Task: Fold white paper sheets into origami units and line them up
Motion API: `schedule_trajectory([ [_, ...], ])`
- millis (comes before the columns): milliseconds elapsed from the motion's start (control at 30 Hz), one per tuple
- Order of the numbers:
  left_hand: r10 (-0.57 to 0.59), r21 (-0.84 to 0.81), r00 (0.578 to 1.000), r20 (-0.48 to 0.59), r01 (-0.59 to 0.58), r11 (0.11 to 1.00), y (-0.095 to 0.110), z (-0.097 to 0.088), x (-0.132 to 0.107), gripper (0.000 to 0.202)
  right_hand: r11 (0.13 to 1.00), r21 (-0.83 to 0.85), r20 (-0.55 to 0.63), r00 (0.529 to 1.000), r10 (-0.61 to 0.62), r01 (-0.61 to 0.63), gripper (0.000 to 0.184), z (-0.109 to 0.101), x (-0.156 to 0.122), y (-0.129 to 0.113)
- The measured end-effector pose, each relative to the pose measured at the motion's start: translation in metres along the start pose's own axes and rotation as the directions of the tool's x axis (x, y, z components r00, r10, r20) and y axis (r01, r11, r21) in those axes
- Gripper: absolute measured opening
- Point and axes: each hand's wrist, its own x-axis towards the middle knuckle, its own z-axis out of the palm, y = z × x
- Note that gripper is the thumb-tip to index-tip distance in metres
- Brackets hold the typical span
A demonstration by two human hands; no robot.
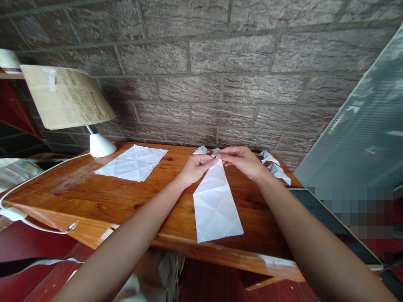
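A white sheet of creased paper [217, 209], folded to a long narrow shape, lies on the wooden table before me. Its far end tapers between my hands. My left hand [197, 167] pinches that end from the left, a ring on one finger. From the right, my right hand [241, 159] pinches the same tip, thumb and forefinger meeting close to the left thumb. The fingers partly cover the tip. Just behind my hands stand small folded paper pieces [201, 150], partly hidden. More folded paper pieces [277, 171] rest to the right, near my right wrist.
A creased square of paper [134, 162] lies on the table [78, 188] at left, beside a lamp [102, 145] with a paper shade. Its white cord hangs over the left edge. A dark tablet-like device [330, 222] lies at right. A brick wall [208, 92] stands behind.
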Motion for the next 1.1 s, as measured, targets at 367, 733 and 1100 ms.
schedule_trajectory([
  [367,0.029,0.02,0.999,0.02,-0.029,0.999,-0.002,-0.002,0.0,0.039,0.999,0.039,-0.026,0.999,0.035,-0.034,0.028,0.001,0.0,0.002],
  [733,-0.001,0.009,1.0,-0.015,0.001,1.0,-0.001,0.0,0.0,0.039,0.997,0.066,0.014,1.0,0.026,-0.027,0.029,-0.002,-0.002,0.0],
  [1100,-0.224,-0.279,0.967,0.119,0.249,0.927,-0.004,0.001,-0.003,0.041,0.994,0.103,0.111,0.994,0.005,-0.017,0.028,-0.011,-0.004,-0.004],
])
